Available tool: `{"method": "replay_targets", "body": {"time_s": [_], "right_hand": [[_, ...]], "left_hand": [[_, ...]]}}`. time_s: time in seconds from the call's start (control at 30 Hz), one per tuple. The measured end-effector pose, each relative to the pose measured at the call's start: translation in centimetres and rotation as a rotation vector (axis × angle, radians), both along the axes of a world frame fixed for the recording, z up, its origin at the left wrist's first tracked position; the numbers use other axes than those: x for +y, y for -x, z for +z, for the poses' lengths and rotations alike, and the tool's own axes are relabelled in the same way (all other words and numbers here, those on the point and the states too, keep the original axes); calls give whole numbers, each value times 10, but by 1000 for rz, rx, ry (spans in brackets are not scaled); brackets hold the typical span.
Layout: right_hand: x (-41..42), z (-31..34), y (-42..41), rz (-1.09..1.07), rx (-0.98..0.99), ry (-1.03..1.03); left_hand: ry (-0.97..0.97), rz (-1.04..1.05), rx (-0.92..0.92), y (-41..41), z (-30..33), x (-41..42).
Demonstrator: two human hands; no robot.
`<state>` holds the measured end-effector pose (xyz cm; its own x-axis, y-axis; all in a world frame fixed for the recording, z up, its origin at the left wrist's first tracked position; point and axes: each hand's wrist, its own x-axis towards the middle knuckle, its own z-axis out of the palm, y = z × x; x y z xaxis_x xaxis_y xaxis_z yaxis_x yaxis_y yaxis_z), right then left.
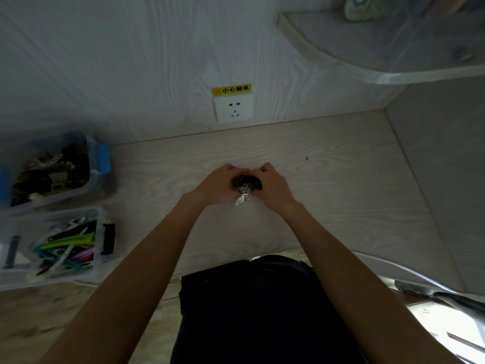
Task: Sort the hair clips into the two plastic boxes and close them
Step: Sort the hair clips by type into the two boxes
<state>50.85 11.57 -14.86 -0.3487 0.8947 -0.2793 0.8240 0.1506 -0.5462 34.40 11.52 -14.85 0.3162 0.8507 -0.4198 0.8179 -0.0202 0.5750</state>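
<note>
My left hand (219, 183) and my right hand (273, 185) are cupped together at the middle of the pale wooden desk (328, 179), gripping a small bunch of hair clips (245, 189) between them: dark claw clips and a silvery one that hangs out below. At the left edge stand two clear plastic boxes without lids on. The far box (90, 190), with blue latches, holds dark and brown claw clips. The near box (101, 261), with black latches, holds long flat clips in green, pink and other colours.
A white wall socket (233, 109) with a yellow warning label sits on the back panel above the desk. A curved shelf (380, 56) juts out at the upper right. A side panel (441, 179) closes the desk on the right. My dark-clothed lap (257, 311) is below the desk edge.
</note>
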Motion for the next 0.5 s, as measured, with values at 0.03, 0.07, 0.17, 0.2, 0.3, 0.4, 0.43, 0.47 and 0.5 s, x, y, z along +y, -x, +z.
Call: {"method": "replay_targets", "body": {"time_s": [0.03,0.07,0.17,0.2,0.3,0.4,0.43,0.47,0.5], "right_hand": [[1,0,-1,-19,10,1],[1,0,-1,-47,23,1],[2,1,-4,-99,61,15],[2,0,-5,-108,75,20],[1,-2,-9,-176,118,20],[1,-2,-12,-220,139,10],[1,-1,-14,-230,150,10],[2,-1,-15,-244,165,13],[2,0,-15,-259,183,21]], "left_hand": [[12,-19,14,-1,-1,1],[9,-35,18,0,-5,2],[-27,-47,21,0,-7,0],[-39,-43,18,0,-7,0],[-65,-16,-2,6,-8,2],[-94,-21,-4,11,-4,4],[-88,-24,-6,11,-3,5],[-76,-25,-6,10,-1,6],[-64,-21,-4,10,1,7]]}}
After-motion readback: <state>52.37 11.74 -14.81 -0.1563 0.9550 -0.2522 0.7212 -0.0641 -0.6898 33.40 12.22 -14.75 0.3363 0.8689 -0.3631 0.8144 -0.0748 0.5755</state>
